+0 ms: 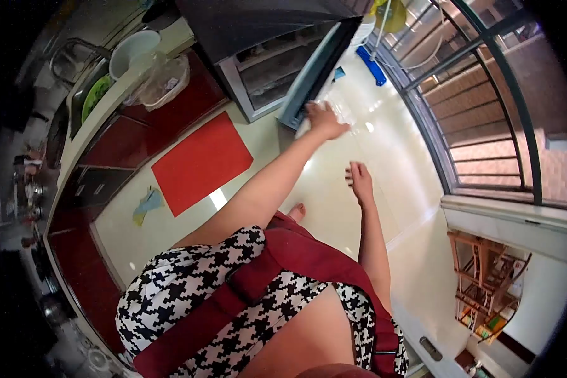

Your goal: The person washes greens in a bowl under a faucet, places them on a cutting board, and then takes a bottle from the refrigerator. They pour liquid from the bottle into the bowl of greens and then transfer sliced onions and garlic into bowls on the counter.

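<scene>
Clock centred on the view, 12 = far ahead. Nearest: houndstooth top [176, 277] with dark red straps [198, 327], bottom edge, 6 to 7. Bare foot [297, 213] just below centre, on pale glossy floor [384, 208].

Right hand [360, 181] at 3, over the floor. Its fingers are loosely bent, about half open; no object visible in them.

Left hand [324, 123] at 1, arm stretched out. Fingers part-spread, thumb apart, right by the lower end of the open door [318, 70]. Can't tell whether they touch or grip it. Clear shiny patch beside that hand: film or glare, can't tell.

Red mat [201, 164] flat on the floor at 10, crumpled blue-yellow cloth [148, 206] at 9.

Door belongs to the dark appliance [258, 28] at 12; door swung out toward 1, shelved interior exposed.

Desk [110, 94] runs along the left side; white basin [135, 50] and plastic-lined basket [167, 85] at 10 to 11, green basin [96, 97] at 10.

Blue object [372, 66] on the floor at 1 to 2, barred window [485, 107] at 2.
</scene>
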The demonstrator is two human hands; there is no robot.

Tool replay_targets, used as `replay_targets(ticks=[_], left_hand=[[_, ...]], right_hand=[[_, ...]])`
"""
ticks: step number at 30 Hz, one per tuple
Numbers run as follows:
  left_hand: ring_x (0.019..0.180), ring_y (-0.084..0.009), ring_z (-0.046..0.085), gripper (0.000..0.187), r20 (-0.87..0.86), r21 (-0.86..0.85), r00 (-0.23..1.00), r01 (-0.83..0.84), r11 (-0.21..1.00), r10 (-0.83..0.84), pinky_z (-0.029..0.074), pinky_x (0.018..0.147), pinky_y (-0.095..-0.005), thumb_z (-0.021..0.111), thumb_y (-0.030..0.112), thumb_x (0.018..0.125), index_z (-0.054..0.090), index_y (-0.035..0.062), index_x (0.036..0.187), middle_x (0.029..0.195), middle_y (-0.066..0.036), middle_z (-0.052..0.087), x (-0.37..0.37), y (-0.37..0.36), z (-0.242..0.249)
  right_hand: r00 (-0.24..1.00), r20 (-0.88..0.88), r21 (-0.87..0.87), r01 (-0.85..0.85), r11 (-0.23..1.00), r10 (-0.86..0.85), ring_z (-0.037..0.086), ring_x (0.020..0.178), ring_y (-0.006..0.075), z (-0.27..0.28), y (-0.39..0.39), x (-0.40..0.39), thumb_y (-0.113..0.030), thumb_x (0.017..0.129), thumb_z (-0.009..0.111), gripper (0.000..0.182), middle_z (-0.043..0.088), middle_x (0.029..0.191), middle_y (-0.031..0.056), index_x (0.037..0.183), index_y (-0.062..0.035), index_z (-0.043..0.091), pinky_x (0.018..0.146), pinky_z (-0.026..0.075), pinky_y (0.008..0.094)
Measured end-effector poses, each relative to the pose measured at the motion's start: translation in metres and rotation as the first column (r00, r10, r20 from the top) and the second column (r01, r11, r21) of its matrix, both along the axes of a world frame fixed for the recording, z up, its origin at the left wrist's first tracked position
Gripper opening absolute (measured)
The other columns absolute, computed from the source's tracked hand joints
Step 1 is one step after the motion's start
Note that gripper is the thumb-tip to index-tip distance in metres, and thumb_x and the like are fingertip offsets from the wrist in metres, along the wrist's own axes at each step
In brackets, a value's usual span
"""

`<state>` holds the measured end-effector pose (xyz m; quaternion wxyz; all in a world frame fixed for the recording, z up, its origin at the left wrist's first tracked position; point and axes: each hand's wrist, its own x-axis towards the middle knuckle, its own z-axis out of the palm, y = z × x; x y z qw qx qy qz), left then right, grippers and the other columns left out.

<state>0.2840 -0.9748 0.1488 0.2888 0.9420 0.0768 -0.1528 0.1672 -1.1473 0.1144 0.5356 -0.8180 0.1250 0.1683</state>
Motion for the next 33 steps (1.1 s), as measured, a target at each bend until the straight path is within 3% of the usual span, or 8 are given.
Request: replay_targets(ticks=[4,6,8,13,20,30,31,33], left_hand=[[0.12,-0.0292,0.041,0.07,0.311,-0.709,0.949,0.262,0.654,-0.042,0.035,0.098,-0.0352,0.064,0.029,0.076,0.031,0.0007,0.132,0.128,-0.02,0.042,-0.041,-0.021,0.082],[0.113,-0.0261,0.047,0.062,0.502,-0.654,0.862,0.432,0.62,-0.071,0.039,0.093,-0.034,0.064,0.025,0.077,0.037,0.0028,0.128,0.121,-0.017,0.049,-0.058,-0.007,0.091],[0.109,-0.0235,0.051,0.057,0.547,-0.404,0.818,0.443,0.8,-0.177,0.04,0.09,-0.0337,0.064,0.025,0.077,0.04,0.0036,0.124,0.117,-0.015,0.052,-0.077,0.02,0.08],[0.1,-0.0234,0.054,0.055,-0.116,-0.296,0.993,-0.002,0.955,-0.034,0.044,0.083,-0.0327,0.062,0.031,0.079,0.044,0.0008,0.121,0.107,-0.015,0.056,-0.155,0.121,-0.075],[0.11,-0.0272,0.049,0.081,-0.614,-0.21,0.669,-0.65,0.731,0.419,0.043,0.087,-0.038,0.062,0.041,0.078,0.024,-0.0039,0.133,0.127,-0.02,0.042,-0.199,0.197,-0.129],[0.082,-0.0173,0.048,0.078,-0.198,-0.536,0.899,-0.432,0.725,0.39,0.042,0.07,-0.0328,0.063,0.044,0.078,0.025,-0.0006,0.131,0.1,-0.008,0.05,0.188,0.226,-0.156],[0.05,-0.0114,0.041,0.034,-0.111,-0.521,0.833,-0.513,0.682,0.542,0.032,0.044,-0.026,0.061,0.041,0.081,0.048,0.0108,0.072,0.059,0.002,0.044,0.196,0.18,-0.109],[0.051,-0.0092,0.042,0.029,-0.185,-0.494,0.732,-0.646,0.582,0.656,0.035,0.043,-0.0251,0.057,0.038,0.085,0.048,0.0114,0.076,0.064,0.001,0.046,0.256,0.203,-0.134]], right_hand=[[0.996,0.092,0.273,-0.01,0.962,-0.015,0.048,0.104,0.0186,-0.007,0.022,0.069,-0.037,0.089,0.044,0.046,0.052,0.111,0.0095,0.121,-0.0057,0.041,0.08,0.042,0.031],[0.967,0.25,0.318,-0.04,0.947,-0.043,0.048,0.107,0.0292,0.034,0.041,0.075,-0.043,0.086,0.049,0.063,0.049,0.116,0.0185,0.128,0.001,0.034,0.092,0.037,0.0357],[0.882,0.406,-0.433,-0.044,0.9,0.238,0.047,0.109,0.0323,0.013,0.015,0.087,-0.052,0.076,0.059,0.075,0.048,0.117,0.0209,0.126,0.0004,0.037,0.092,0.038,0.0382],[0.888,0.283,-0.841,0.048,0.539,0.362,0.049,0.105,0.0293,0.046,-0.04,0.093,-0.047,0.064,0.069,0.077,0.048,0.116,0.0142,0.121,-0.0022,0.041,0.079,0.042,0.0443],[0.878,0.381,-0.841,0.198,0.503,0.291,0.052,0.097,0.0274,0.049,-0.08,0.118,-0.04,0.067,0.069,0.065,0.051,0.109,0.0105,0.115,-0.0036,0.044,0.074,0.042,0.0418],[0.813,0.474,-0.806,0.245,0.538,0.34,0.056,0.09,0.0281,0.053,-0.144,0.148,-0.037,0.067,0.069,0.054,0.058,0.102,0.0102,0.109,-0.0086,0.05,0.071,0.045,0.0387],[0.816,0.466,-0.814,0.243,0.528,0.343,0.056,0.091,0.0284,0.052,-0.156,0.152,-0.037,0.067,0.068,0.054,0.058,0.103,0.0102,0.11,-0.0091,0.05,0.073,0.045,0.0384],[0.804,0.472,-0.824,0.257,0.505,0.361,0.057,0.094,0.029,0.046,-0.174,0.157,-0.038,0.068,0.068,0.055,0.058,0.106,0.0103,0.112,-0.01,0.05,0.076,0.046,0.0373]])
